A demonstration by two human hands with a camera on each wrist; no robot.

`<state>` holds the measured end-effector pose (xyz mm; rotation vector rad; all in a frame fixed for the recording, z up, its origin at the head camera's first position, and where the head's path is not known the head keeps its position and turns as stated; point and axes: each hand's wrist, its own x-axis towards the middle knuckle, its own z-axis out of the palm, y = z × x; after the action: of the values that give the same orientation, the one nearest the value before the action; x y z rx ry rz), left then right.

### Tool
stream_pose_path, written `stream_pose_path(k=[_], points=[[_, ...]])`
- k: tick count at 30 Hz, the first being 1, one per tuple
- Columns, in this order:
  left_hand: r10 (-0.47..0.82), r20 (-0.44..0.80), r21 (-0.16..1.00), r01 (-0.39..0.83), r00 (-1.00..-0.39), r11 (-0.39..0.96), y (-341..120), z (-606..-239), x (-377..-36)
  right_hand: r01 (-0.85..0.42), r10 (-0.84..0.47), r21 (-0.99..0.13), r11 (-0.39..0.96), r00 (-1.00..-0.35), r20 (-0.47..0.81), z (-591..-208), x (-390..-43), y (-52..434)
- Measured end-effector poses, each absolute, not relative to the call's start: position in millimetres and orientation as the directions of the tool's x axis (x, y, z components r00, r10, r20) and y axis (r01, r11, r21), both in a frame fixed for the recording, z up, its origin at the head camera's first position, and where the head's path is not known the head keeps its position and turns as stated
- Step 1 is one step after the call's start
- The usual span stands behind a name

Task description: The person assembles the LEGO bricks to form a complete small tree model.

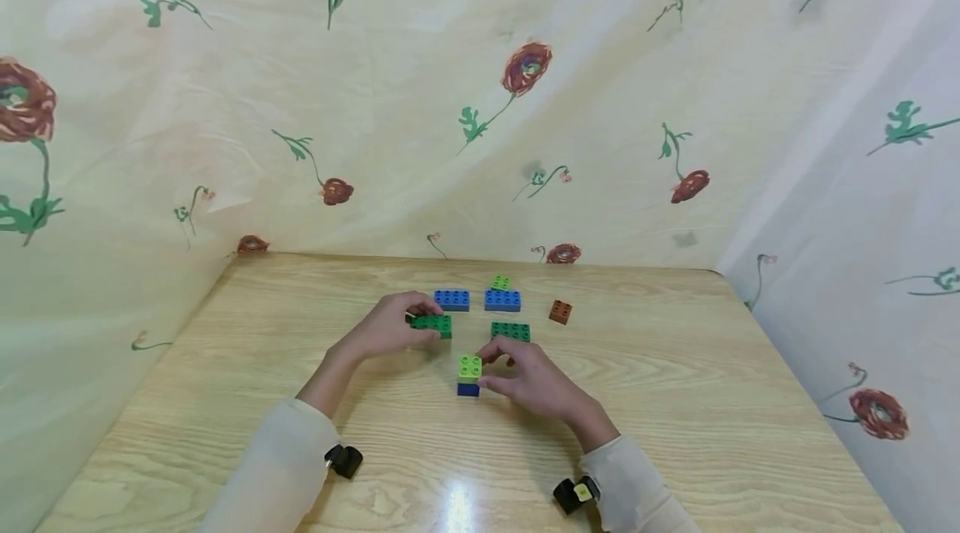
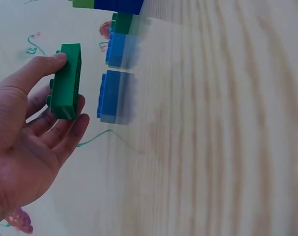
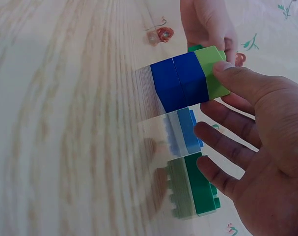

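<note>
My left hand (image 1: 390, 326) pinches a dark green eight-stud toy building brick (image 2: 67, 81) between thumb and fingertips, raised off the table in the left wrist view. Nearer to me, a small stack has a lime green four-stud brick (image 1: 469, 368) on top of two dark blue bricks (image 3: 176, 83). The right hand (image 1: 532, 379) grips the stack from its right side, with the thumb on the lime brick and the other three fingers spread loosely. The stack stands upright on the tabletop.
Behind the hands lie two blue eight-stud bricks (image 1: 452, 300), another dark green brick (image 1: 510, 332), a small lime brick (image 1: 501, 282) and a brown four-stud brick (image 1: 560, 311). Flower-patterned cloth (image 1: 420, 99) rises along the back and sides of the wooden table (image 1: 675, 399).
</note>
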<state>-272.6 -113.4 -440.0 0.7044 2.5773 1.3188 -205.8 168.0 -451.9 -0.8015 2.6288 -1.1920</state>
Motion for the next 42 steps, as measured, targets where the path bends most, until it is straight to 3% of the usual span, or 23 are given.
stream_pose_path(k=[26, 42], points=[[0.498, 0.155, 0.851, 0.371, -0.853, 0.372, -109, -426, -215, -0.418, -0.525, -0.731, 0.539, -0.846, 0.097, -453, -206, 168], [0.516, 0.156, 0.85, 0.381, -0.842, 0.364, -101, -432, -209, -0.417, -0.525, -0.738, 0.53, -0.845, 0.101, -453, -206, 168]])
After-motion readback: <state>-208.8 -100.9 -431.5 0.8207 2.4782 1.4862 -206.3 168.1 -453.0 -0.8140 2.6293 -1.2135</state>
